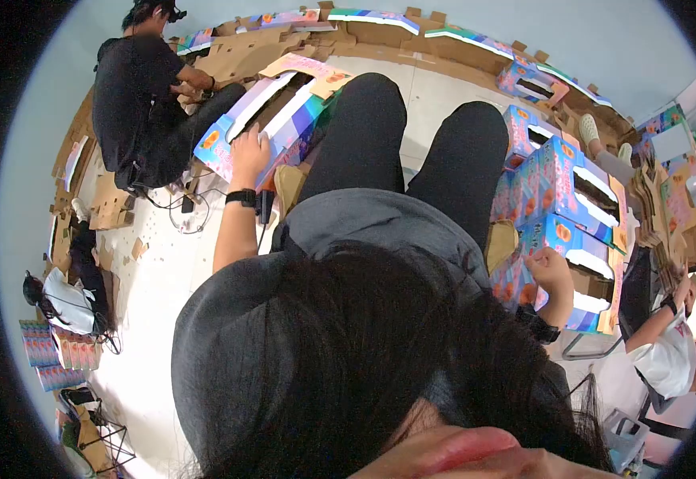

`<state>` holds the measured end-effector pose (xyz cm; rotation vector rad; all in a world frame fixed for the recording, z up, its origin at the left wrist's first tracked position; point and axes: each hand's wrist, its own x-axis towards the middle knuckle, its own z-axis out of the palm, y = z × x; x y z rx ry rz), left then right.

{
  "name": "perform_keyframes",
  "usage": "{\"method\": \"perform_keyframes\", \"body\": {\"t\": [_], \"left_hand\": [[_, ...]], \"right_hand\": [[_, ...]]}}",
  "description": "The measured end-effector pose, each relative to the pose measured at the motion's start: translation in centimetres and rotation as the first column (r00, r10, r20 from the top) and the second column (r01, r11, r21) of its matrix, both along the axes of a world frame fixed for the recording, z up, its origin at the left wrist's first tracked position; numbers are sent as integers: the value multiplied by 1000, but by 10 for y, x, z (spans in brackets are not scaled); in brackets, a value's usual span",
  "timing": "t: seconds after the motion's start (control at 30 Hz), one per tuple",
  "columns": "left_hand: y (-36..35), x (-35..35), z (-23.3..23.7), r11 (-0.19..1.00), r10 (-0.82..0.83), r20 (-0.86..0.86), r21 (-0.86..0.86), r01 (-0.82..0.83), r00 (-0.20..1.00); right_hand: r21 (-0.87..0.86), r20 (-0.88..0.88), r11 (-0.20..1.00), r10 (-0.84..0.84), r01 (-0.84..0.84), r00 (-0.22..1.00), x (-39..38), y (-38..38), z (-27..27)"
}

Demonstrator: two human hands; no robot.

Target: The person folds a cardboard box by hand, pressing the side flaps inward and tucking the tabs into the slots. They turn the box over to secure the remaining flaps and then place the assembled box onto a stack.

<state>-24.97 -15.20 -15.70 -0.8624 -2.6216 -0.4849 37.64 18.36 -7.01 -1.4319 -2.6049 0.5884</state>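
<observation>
On my left stands a colourful printed cardboard carton (288, 132) with a long opening in its top. My left hand (249, 152) holds the near edge of this carton, with fingertips over the rim of the opening. To my right, my right hand (551, 271) is closed, its fingers curled in front of a similar carton (559, 235). Whether anything small is in those fingers, I cannot make out. Behind that carton, another one (559, 180) stands in the same row. Black bands circle both wrists.
A person in black (136, 104) sits at the left, and another in white (72, 303) is farther back. At the right a person's hand (686, 295) is by stacked cardboard (659, 215). Cables (192, 211) and scraps lie on the floor. Flattened cardboard (252, 56) lines the wall.
</observation>
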Motion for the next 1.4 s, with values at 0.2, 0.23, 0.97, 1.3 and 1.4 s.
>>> {"method": "perform_keyframes", "body": {"t": [0.2, 0.23, 0.97, 1.3, 1.4], "left_hand": [[6, 3, 20, 975, 157, 224, -191, -114, 962], [7, 4, 26, 972, 164, 239, -205, -115, 957], [45, 111, 213, 921, -145, -372, 288, 262, 917], [133, 185, 198, 695, -636, -302, 175, 697, 710], [147, 190, 195, 658, -678, -323, 133, 741, 660]], "right_hand": [[-11, 25, 1000, 14, -14, 1000, -10, -7, 13], [-2, 47, 1000, 6, -6, 999, -13, -9, 18], [581, -277, 754, 538, -307, 796, -131, -70, 135], [844, -455, 536, 701, 14, 550, -189, -67, 144], [821, -426, 570, 647, -30, 632, -210, -35, 100]]}}
